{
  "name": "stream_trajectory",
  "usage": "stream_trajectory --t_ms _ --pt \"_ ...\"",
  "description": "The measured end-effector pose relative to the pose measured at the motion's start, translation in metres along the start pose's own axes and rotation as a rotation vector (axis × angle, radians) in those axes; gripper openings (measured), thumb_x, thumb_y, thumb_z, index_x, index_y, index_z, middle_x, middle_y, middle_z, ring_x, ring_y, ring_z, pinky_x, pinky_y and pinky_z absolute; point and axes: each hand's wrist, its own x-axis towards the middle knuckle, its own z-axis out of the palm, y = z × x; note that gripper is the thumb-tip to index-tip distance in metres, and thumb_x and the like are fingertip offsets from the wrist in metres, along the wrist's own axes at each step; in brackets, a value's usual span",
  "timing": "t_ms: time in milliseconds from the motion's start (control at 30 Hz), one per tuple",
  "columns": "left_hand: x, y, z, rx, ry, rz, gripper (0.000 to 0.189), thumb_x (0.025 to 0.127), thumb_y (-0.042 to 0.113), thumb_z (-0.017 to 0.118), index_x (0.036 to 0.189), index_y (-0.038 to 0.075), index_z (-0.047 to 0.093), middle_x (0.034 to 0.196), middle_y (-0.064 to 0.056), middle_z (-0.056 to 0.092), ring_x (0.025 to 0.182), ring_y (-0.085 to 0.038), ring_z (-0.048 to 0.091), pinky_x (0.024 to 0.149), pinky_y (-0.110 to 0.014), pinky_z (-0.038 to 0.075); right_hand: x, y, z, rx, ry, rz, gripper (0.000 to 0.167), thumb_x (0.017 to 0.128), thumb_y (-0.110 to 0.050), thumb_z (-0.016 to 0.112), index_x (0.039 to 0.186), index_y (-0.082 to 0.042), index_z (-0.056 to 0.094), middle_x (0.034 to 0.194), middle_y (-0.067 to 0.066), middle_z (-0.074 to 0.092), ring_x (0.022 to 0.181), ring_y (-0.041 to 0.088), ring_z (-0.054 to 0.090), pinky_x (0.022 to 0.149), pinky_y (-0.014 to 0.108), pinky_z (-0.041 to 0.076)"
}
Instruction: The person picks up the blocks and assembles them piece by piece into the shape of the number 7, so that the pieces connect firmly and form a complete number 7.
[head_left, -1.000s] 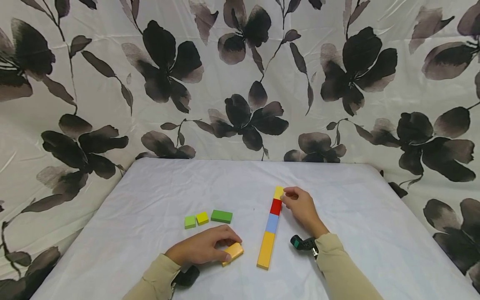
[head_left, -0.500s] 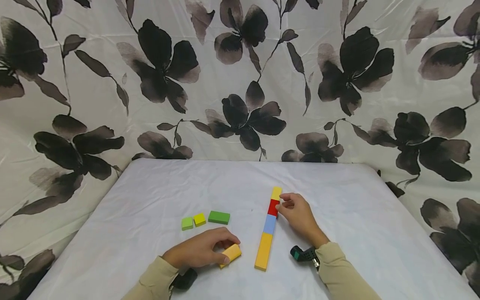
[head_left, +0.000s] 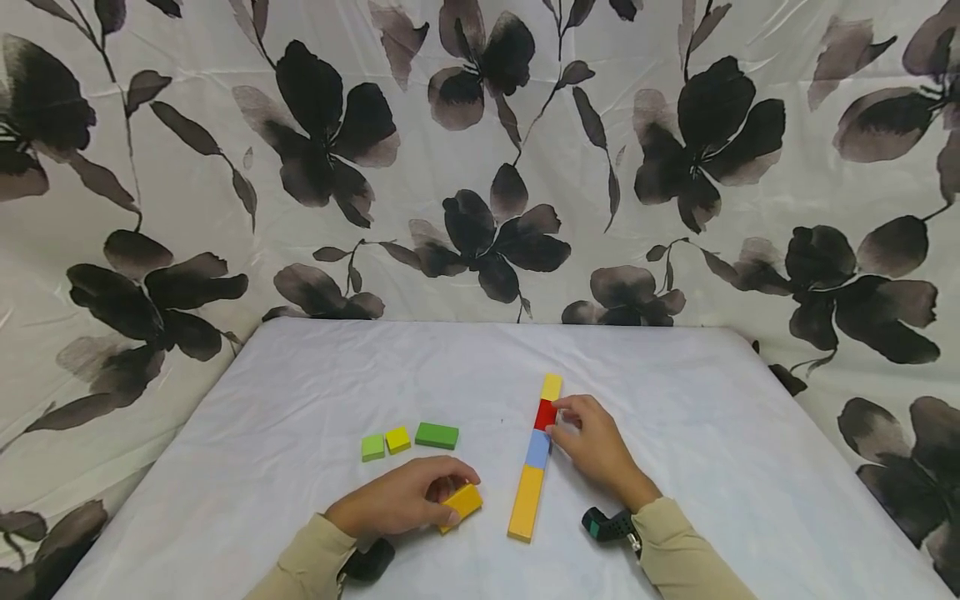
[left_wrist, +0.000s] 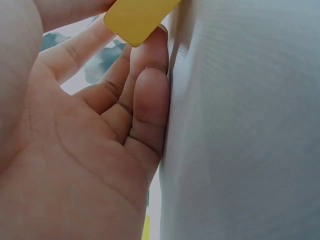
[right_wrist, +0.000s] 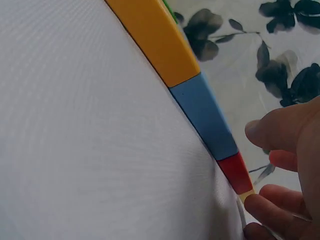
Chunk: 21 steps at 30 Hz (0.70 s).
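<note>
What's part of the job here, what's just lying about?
Likely in play:
amber block, in left hand
lined up by right hand: yellow end block, red block, blue block, long orange block

Perhaps just lying about:
light green block
small yellow block
dark green block

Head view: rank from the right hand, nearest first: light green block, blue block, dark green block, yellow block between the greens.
1. Blue block: just left of the right hand.
2. Dark green block: farther left.
3. Yellow block: between the two greens.
4. Light green block: leftmost block.
</note>
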Motion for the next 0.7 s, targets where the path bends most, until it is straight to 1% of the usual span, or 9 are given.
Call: stream_trajectory --t_ms 133,200,300,400,600,700 --pt "0.001 -0.002 0.001 0.005 0.025 0.004 0.04 0.089 0.022 0.076 0.127 0.024 0.063 0.105 0.008 0.061 0.089 -0.013 0.056 0.079 -0.027 0.049 -0.004 0.001 -0.001 -0.039 -0.025 -0.04 0.038 0.089 -0.024 0.076 0.124 -0.013 0.067 0.129 0.003 0.057 0.11 0.02 0.06 0.098 0.045 0.05" --pt "0.001 -0.002 0.001 -0.002 0.037 0.005 0.04 0.089 0.022 0.077 0.128 0.022 0.063 0.106 0.008 0.061 0.09 -0.014 0.056 0.079 -0.027 0.049 -0.007 0.001 -0.002 -0.05 -0.042 -0.054 0.039 0.089 -0.026 0.076 0.124 -0.013 0.067 0.13 0.002 0.056 0.113 0.02 0.059 0.1 0.045 0.049" --pt "0.002 -0.002 0.001 -0.005 0.05 -0.001 0.041 0.089 0.022 0.077 0.128 0.021 0.064 0.105 0.007 0.061 0.09 -0.015 0.056 0.079 -0.027 0.049 -0.009 0.002 -0.004 -0.068 -0.056 -0.079 0.041 0.089 -0.027 0.076 0.126 -0.012 0.067 0.132 0.003 0.056 0.12 0.023 0.056 0.103 0.047 0.046" --pt "0.003 -0.002 0.0 -0.009 0.061 -0.017 0.042 0.088 0.023 0.077 0.128 0.022 0.064 0.104 0.007 0.061 0.089 -0.015 0.056 0.077 -0.027 0.049 -0.01 0.004 -0.004 -0.086 -0.064 -0.099 0.042 0.089 -0.027 0.077 0.127 -0.012 0.067 0.136 0.005 0.056 0.127 0.026 0.052 0.107 0.049 0.042" --pt "0.008 -0.003 -0.001 -0.003 0.078 -0.023 0.043 0.089 0.026 0.078 0.129 0.023 0.062 0.103 0.008 0.062 0.087 -0.016 0.057 0.076 -0.028 0.049 -0.012 0.006 -0.006 -0.104 -0.089 -0.132 0.044 0.088 -0.03 0.077 0.128 -0.014 0.066 0.142 0.006 0.053 0.132 0.028 0.048 0.109 0.05 0.04" --pt "0.006 -0.004 -0.003 -0.005 0.086 -0.033 0.044 0.089 0.026 0.077 0.13 0.023 0.062 0.104 0.008 0.063 0.087 -0.016 0.057 0.075 -0.028 0.049 -0.013 0.004 -0.002 -0.109 -0.1 -0.14 0.044 0.088 -0.03 0.077 0.128 -0.015 0.066 0.144 0.005 0.052 0.133 0.028 0.047 0.109 0.051 0.039"
